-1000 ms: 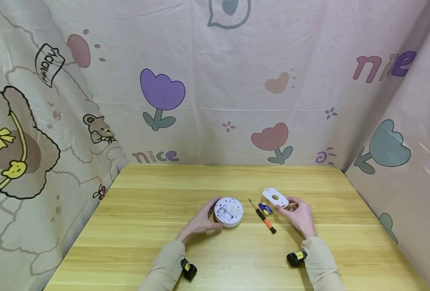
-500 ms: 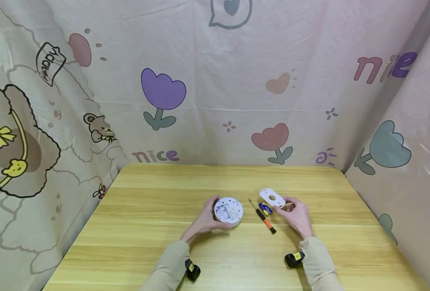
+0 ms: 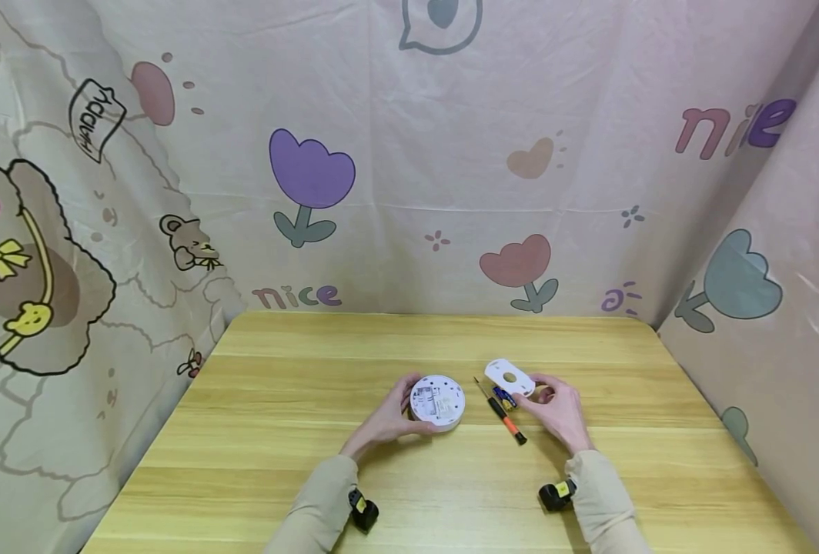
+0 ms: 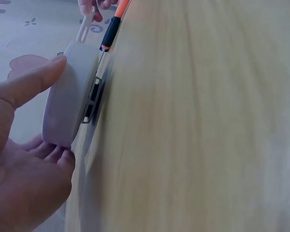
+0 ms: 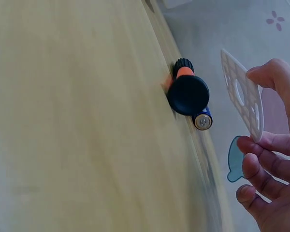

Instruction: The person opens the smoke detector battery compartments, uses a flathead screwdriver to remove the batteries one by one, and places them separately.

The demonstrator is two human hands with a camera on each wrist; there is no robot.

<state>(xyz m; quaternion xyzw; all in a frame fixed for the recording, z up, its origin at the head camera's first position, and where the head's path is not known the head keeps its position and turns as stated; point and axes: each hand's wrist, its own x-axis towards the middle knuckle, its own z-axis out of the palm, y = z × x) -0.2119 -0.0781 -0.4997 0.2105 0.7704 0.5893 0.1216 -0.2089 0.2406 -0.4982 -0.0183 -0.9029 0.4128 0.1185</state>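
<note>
My left hand [image 3: 386,421] grips a round white device [image 3: 437,402], which resembles a smoke detector, by its rim. Its face with holes, a label and a recess is turned up. In the left wrist view, thumb and fingers hold the device [image 4: 70,99] from opposite edges, and dark slots show on its table side. Whether it touches the table cannot be told. My right hand [image 3: 559,413] pinches a thin white oval mounting plate [image 3: 497,372] with a central hole. The right wrist view shows the plate [image 5: 250,107] tilted between thumb and fingers, above the table.
An orange-and-black screwdriver [image 3: 503,416] lies on the wooden table [image 3: 299,369] between the hands. Beside it are blue-and-gold batteries [image 3: 504,398], partly covered by the plate. Black wrist cameras hang at both sleeves. A patterned curtain [image 3: 396,154] stands behind the table.
My right hand has carried the plate left, over the batteries and nearer the device. The device's face has shifted tilt slightly in my left hand, its thumb now further along the near rim.
</note>
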